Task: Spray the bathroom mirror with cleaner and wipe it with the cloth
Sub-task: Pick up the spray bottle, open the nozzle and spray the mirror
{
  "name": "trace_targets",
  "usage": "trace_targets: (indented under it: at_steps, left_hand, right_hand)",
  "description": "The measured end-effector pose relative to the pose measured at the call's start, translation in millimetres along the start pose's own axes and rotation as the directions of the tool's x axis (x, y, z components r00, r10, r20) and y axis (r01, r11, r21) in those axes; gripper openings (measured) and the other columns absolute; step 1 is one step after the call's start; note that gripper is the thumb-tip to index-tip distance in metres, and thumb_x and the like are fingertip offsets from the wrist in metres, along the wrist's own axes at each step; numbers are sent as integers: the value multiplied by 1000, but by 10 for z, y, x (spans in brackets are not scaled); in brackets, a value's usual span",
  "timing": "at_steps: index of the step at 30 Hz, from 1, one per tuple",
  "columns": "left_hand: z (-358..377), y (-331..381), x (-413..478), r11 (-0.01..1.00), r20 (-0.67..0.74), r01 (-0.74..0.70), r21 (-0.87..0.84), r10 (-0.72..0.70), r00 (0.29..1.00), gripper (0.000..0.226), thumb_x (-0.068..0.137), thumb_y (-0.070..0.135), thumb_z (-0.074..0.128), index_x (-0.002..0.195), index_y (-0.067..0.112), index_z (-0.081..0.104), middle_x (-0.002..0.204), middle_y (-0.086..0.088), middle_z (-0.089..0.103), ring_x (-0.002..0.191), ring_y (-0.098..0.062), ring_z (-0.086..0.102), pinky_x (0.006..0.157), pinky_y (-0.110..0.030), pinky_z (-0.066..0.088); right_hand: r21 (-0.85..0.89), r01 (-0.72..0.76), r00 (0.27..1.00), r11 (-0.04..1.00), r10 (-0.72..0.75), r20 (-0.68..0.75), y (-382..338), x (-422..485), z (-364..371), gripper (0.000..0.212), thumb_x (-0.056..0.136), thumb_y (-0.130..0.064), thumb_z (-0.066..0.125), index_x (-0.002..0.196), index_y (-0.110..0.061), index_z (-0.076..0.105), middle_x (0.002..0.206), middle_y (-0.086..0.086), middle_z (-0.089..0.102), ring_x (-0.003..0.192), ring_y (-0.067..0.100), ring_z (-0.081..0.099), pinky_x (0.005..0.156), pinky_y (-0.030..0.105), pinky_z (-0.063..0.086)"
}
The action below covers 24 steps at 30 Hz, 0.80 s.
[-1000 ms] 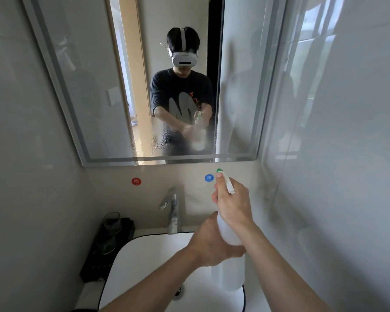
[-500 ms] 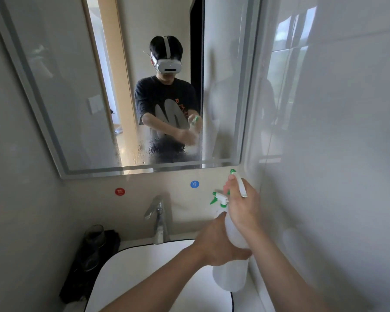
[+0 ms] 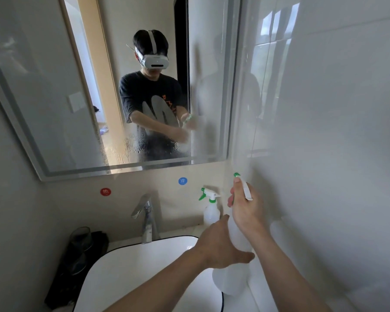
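Head view shows the bottle [image 3: 232,280], white and translucent with a green-tipped spray head, held upright over the right edge of the sink [image 3: 133,262], close to the right wall. The right hand [image 3: 245,210] grips its top, fingers [image 3: 231,200] curled round the neck and one finger lying along the white spray head, which points up toward the mirror [image 3: 43,86]. The left hand [image 3: 218,246] wraps the body lower down, thumb on the near side. The mirror hangs on the wall above the sink; its lower middle is wet with droplets and runs, and it reflects the person holding the bottle. A second bottle [image 3: 211,212] stands on the ledge behind the sink, right of the tap [image 3: 146,219]. Red [image 3: 105,191] and blue [image 3: 182,181] stickers sit on the wall below the mirror. A glass [image 3: 80,237] rests on a black tray [image 3: 61,284] left of the sink
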<state>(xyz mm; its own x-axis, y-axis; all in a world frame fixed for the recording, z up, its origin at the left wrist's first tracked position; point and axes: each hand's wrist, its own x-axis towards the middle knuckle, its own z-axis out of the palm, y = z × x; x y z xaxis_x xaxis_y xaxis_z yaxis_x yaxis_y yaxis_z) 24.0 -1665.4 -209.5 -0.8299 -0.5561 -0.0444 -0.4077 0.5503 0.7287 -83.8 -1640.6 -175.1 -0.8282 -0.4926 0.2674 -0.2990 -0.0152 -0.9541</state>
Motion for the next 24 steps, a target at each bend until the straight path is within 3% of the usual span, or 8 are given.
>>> trace_targets:
  at_steps: [4,7,9,12,17,22,24]
  left_hand:
    - [-72,9,7,1000,-11,-1,-13,1,1000,78,51,62,80,119,47,46,112,20,64,101,-9,65,88,-41,59]
    - [-186,38,21,999,-41,2,-48,-4,999,83,49,62,83,123,46,46,114,21,65,105,-10,66,89,-42,59]
    - [-308,104,44,999,-61,-6,-51,3,998,83,49,60,83,122,45,45,113,21,65,104,-10,66,89,-42,59]
    - [-530,253,70,999,-109,-24,-24,21,994,82,48,58,81,118,42,42,108,18,67,100,-14,67,87,-42,58]
    - [-738,458,113,992,-205,-103,-66,88,975,82,52,49,83,122,43,42,108,16,69,102,-17,68,88,-44,57]
    - [-723,513,140,989,-213,-119,-84,99,972,82,53,49,84,124,46,42,107,18,70,102,-15,68,88,-44,57]
    - [-717,481,132,989,-209,-120,-88,99,973,81,52,50,83,122,46,43,106,18,70,100,-15,68,88,-44,57]
  right_hand:
    - [-7,69,997,998,-69,17,-40,38,20,46,104,-44,49,71,-16,64,66,-7,66,62,-3,59,60,10,40]
    - [9,123,992,992,-123,31,-189,90,45,45,102,-46,49,74,-15,66,72,-8,68,67,-8,60,60,4,39]
    - [47,143,989,989,-145,30,-341,131,61,50,94,-54,45,76,-14,67,77,-5,70,69,-3,62,65,8,42]
    - [90,187,982,978,-189,14,-588,232,79,48,97,-52,44,79,-13,67,80,-4,71,80,12,66,79,30,51]
    - [77,289,957,954,-285,-57,-902,382,103,64,88,-69,36,69,-11,59,64,2,61,68,23,60,68,35,47]
    - [105,261,965,960,-255,-62,-939,431,77,64,88,-67,40,66,-8,50,61,18,57,66,39,56,67,51,50]
    - [98,254,967,962,-250,-54,-923,418,104,65,87,-67,41,67,-6,51,63,20,58,67,40,57,68,51,51]
